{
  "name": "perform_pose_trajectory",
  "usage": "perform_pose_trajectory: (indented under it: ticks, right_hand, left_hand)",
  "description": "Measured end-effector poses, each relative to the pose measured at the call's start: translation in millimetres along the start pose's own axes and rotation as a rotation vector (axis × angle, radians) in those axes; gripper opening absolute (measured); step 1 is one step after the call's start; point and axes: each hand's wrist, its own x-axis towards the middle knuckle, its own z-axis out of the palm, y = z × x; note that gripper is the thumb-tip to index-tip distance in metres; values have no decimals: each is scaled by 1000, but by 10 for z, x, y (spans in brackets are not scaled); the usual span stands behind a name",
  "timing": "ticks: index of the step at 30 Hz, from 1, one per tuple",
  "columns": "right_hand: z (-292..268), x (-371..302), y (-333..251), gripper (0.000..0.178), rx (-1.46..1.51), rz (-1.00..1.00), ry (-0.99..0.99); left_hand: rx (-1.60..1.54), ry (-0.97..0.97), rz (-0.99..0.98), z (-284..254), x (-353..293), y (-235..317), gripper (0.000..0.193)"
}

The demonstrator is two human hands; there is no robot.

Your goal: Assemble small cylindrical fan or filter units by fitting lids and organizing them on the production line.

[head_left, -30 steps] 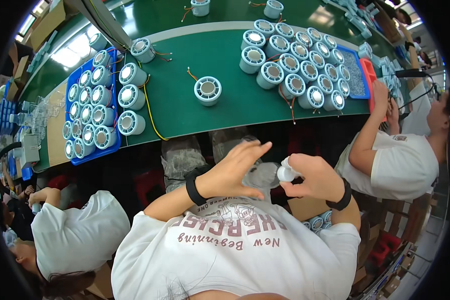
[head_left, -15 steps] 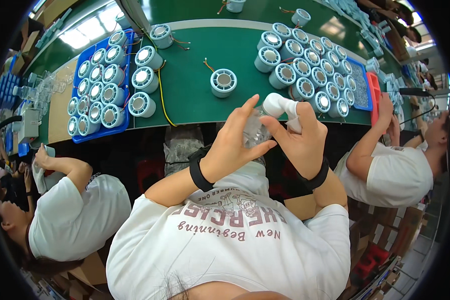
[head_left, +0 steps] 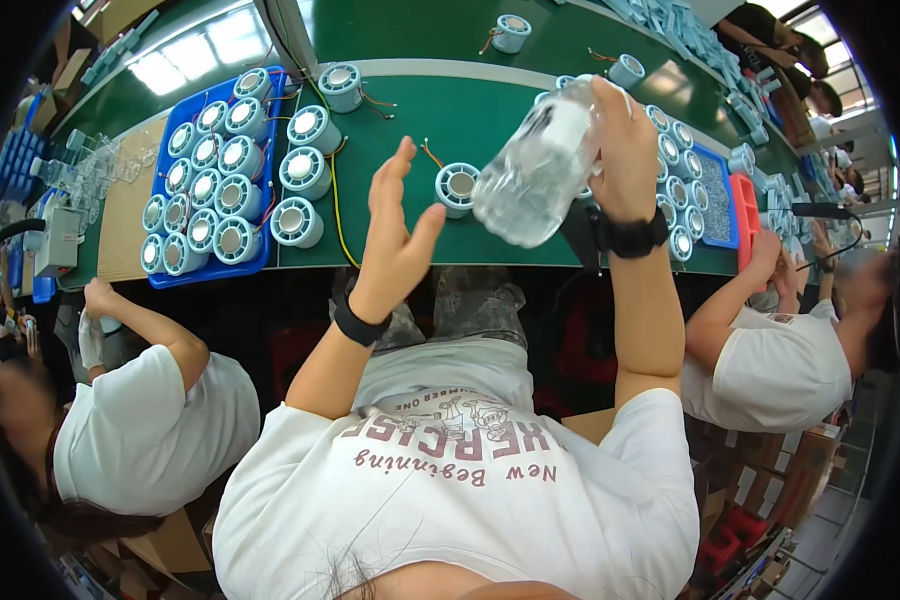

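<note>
My right hand (head_left: 625, 150) is raised over the bench, its fingers wrapped round the upper end of a clear plastic bottle (head_left: 535, 185). The bottle is tilted, its broad base toward the lower left; its top is hidden by my fingers. Just left of the base, partly covered by it, stands a light-blue round motor-like part (head_left: 457, 186) with a silver disc on top and thin wires at its back. My left hand (head_left: 395, 235) hovers at the bench's near edge, fingers spread and holding nothing.
At left, a blue tray (head_left: 260, 262) holds rows of similar parts, with several more beside it. A yellow cable (head_left: 338, 215) runs to the near edge. Parts and a blue tray (head_left: 735, 215) stand at right, beside a red bin (head_left: 745, 205). Co-workers (head_left: 150, 420) sit either side.
My right hand has lifted up and away from my left, carrying the bottle over the bench. My left hand has moved left, its fingers spread. The view has shifted slightly.
</note>
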Motion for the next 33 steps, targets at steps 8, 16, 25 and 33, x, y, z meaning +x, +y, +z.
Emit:
perform_pose_trajectory:
  ticks: [8, 16, 25, 33]
  right_hand:
    - [402, 539, 126, 18, 363, 184, 153]
    - [715, 805, 520, 17, 60, -133, 85]
    - [858, 558, 756, 29, -824, -914, -43]
    - [662, 499, 520, 24, -838, -964, -18]
  left_hand:
    - [421, -65, 47, 221, -37, -399, 90]
    - [370, -62, -75, 132, -88, -329, 76]
    - [-255, 152, -209, -223, -257, 451, 72]
    - [-466, 94, -304, -250, -211, 846, 85]
